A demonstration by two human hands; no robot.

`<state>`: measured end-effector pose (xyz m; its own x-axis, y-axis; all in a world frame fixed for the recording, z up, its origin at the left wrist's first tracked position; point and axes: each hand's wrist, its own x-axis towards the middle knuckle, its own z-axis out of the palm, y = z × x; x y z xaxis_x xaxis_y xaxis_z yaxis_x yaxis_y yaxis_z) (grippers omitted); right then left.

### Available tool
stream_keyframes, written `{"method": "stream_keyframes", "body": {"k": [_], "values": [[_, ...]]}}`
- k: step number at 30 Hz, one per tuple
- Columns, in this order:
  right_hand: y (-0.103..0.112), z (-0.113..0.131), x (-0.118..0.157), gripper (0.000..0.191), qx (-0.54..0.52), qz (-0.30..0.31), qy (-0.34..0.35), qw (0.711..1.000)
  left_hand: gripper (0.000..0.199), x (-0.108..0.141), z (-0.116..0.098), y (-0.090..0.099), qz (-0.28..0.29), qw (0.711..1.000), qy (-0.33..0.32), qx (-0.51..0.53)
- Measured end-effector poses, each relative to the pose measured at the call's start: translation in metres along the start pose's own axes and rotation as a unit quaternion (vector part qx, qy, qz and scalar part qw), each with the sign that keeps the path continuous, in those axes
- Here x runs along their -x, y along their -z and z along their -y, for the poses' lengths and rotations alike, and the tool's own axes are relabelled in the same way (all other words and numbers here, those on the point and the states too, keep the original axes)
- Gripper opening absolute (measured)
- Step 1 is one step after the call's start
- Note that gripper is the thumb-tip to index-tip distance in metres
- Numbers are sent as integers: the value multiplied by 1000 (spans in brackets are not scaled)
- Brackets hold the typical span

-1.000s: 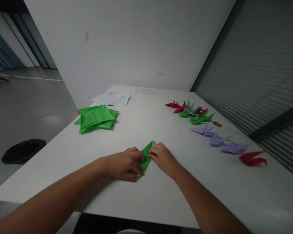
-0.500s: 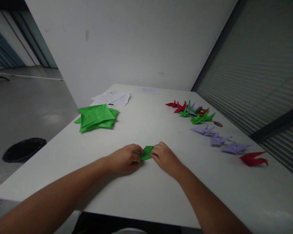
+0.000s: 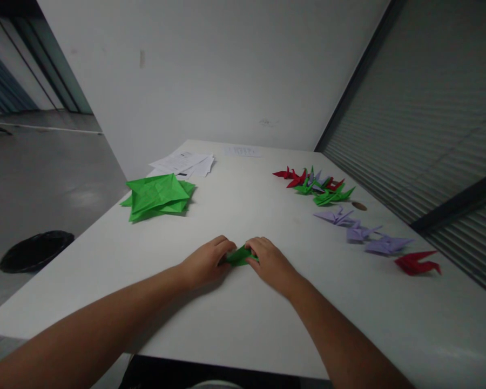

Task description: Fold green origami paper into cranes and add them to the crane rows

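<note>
Between my two hands is a small folded piece of green origami paper (image 3: 238,257), low over the front middle of the white table. My left hand (image 3: 208,261) is closed on its left end, with the fingertips partly hidden. At the other end, my right hand (image 3: 270,263) pinches the paper between thumb and fingers. Part of the paper is covered by the fingers, so its full shape does not show.
Green paper sheets (image 3: 157,195) lie at left on the table (image 3: 243,324), with printed papers (image 3: 184,162) behind. Folded cranes sit at right: a red one (image 3: 417,263), purple ones (image 3: 389,245) and a mixed cluster (image 3: 328,195). A black-lined bin (image 3: 36,251) stands on the floor.
The green paper looks narrower and tilted, where it lay flatter before. My right hand has shifted slightly left and its thumb now shows underneath. The view has shifted a little.
</note>
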<state>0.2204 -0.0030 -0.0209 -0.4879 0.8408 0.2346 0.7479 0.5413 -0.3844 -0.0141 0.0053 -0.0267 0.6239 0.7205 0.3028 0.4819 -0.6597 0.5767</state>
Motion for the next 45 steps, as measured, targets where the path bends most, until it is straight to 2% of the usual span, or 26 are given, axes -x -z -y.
{"method": "stream_keyframes", "body": {"k": [2,4,9,16,21,26,35,40,45], "values": [[-1,0,2,46,-13,-14,-18,1000,42,0,0,0,5,1000,18,-11],[-2,0,3,59,-15,-5,-26,1000,39,0,2,0,14,1000,18,-20],[1,1,3,32,21,22,4,1000,23,-1,3,2,37,998,-30,-34],[5,-2,2,22,32,9,12,999,27,0,4,2,35,998,-27,-40],[0,-8,2,27,48,24,-3,999,31,0,5,3,42,998,-37,-42],[0,-7,1,25,70,43,7,997,25,0,5,5,60,996,-33,-54],[13,1,4,22,65,47,37,996,22,1,-5,23,137,981,-41,-134],[15,2,3,20,90,79,73,990,19,3,-5,25,144,971,-80,-171],[16,-2,3,23,80,76,97,989,19,2,-2,21,130,968,-175,-124]]}}
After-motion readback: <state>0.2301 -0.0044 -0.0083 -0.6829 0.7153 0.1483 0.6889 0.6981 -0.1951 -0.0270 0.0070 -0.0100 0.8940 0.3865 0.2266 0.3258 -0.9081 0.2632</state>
